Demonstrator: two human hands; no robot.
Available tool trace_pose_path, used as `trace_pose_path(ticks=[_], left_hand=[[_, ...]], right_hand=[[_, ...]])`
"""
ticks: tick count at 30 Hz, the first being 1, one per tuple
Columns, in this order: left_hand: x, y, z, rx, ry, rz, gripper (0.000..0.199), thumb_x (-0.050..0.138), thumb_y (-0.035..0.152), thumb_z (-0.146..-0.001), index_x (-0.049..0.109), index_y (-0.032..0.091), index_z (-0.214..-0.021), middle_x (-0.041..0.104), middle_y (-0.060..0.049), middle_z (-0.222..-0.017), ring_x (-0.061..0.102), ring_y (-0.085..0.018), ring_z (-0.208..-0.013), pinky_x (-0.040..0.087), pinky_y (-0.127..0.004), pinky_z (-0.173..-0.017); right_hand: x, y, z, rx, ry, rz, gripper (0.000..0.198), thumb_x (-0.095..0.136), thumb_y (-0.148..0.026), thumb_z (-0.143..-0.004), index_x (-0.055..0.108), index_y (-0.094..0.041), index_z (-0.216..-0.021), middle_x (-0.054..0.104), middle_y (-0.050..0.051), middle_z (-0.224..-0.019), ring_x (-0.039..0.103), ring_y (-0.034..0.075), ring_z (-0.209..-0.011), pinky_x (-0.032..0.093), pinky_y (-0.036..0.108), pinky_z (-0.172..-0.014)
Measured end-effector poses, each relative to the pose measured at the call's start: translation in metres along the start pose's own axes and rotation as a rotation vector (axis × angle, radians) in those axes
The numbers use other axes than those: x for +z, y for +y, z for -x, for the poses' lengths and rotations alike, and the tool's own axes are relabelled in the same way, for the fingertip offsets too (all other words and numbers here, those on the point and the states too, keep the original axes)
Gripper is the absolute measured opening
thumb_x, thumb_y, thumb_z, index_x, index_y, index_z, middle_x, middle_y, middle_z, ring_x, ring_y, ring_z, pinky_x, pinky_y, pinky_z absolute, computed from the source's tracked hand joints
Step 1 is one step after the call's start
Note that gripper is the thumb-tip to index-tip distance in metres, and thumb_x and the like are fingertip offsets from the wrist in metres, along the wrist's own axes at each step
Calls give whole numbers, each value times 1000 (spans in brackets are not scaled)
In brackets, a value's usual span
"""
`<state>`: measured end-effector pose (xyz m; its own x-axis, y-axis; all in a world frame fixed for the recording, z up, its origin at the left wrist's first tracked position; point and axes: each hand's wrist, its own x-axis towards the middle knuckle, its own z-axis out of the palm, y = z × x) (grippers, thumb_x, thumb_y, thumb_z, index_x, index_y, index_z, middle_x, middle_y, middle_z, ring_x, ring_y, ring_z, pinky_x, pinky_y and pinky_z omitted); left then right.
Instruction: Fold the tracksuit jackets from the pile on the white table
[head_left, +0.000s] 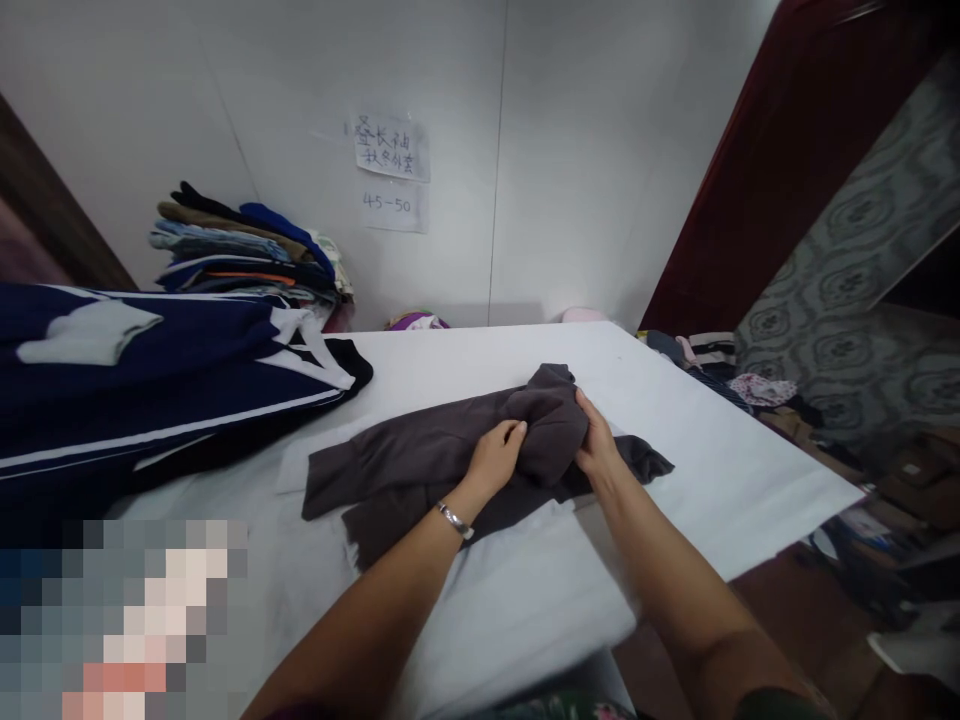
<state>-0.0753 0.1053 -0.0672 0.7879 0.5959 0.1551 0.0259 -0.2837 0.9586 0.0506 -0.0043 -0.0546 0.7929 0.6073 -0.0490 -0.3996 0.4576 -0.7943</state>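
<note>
A dark grey-brown garment [435, 440] lies bunched on the white table [720, 470], with long sleeve-like parts reaching left; its exact kind is unclear. My left hand [496, 460], a silver bracelet at the wrist, is closed on the fabric near the middle, thumb and fingers pinching it. On the bundle's right side my right hand [596, 435] grips the folded edge, its fingers partly hidden behind the cloth. A dark end of fabric sticks out to the right beyond that hand. White cloth [525, 590] lies under the near side of the garment.
Navy clothes with white stripes [187, 390] are spread at the left, and a stack of folded clothes [247, 245] rises behind them. Paper notes [392, 150] hang on the wall. More clothes [712, 350] are piled past the table's right edge. The lower left corner is pixelated.
</note>
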Motion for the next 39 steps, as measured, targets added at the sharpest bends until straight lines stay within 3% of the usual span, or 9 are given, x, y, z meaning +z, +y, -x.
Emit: trace_pose_path(ticks=[4,6,13,18,23,27,30,36,39], left_hand=[[10,-3,-3,-233,-244,743,50,47,60,-87,70,21,-106,69,-9,-120,58,-24,-116,37,-39,-108],[8,-7,-7,-375,-235,899,49,47,59,-87,70,19,-102,72,-10,-111,63,-24,-108,43,-41,-103],[-20,-25,-25,-503,111,694,5,66,25,-77,66,20,-78,70,-5,-70,67,-21,-78,52,-30,-73],[-39,-19,-31,-593,38,730,36,48,50,-88,59,19,-74,60,-2,-58,59,-16,-54,52,-33,-62],[-43,-7,-25,-548,-132,637,57,54,75,-73,64,19,-83,66,-5,-67,62,-19,-61,53,-35,-63],[-36,-2,-23,-447,-2,607,38,79,45,-64,67,19,-89,71,-6,-76,64,-21,-71,51,-34,-67],[-28,0,-24,-417,80,717,20,74,20,-66,66,19,-84,69,-3,-72,64,-18,-70,50,-30,-68],[-24,1,-27,-356,18,1013,14,54,18,-78,65,17,-86,71,-5,-86,66,-16,-81,52,-31,-81],[-30,-7,-28,-422,14,1088,20,55,8,-69,65,15,-85,71,-5,-81,66,-17,-77,53,-32,-80]], right_hand=[[38,-9,-2,-109,-164,193,32,77,-48,-70,70,-21,-85,72,1,-77,66,17,-74,54,30,-70],[54,-3,-5,-113,-253,362,32,75,-46,-72,73,-21,-93,72,1,-81,66,15,-74,53,29,-72],[60,28,-10,-225,-312,770,26,69,-27,-74,76,-27,-99,74,0,-103,65,21,-101,45,42,-101],[49,25,-1,-230,-373,815,32,68,-30,-76,73,-28,-108,72,0,-115,63,22,-112,41,44,-106],[9,16,22,-392,-302,1007,43,63,-41,-84,64,-27,-124,65,5,-127,57,23,-121,37,44,-110],[-37,15,40,-556,-317,1356,66,73,-44,-76,55,-24,-136,55,11,-139,48,28,-130,32,49,-111],[-58,15,41,-606,-358,1598,63,71,-32,-76,54,-22,-136,54,12,-140,46,30,-131,32,53,-111],[-63,4,26,-828,-193,1589,52,44,-10,-80,62,-23,-128,63,7,-130,57,24,-121,42,46,-106],[-64,6,24,-814,-262,1628,55,44,-9,-78,62,-24,-127,61,5,-133,54,24,-125,40,47,-109]])
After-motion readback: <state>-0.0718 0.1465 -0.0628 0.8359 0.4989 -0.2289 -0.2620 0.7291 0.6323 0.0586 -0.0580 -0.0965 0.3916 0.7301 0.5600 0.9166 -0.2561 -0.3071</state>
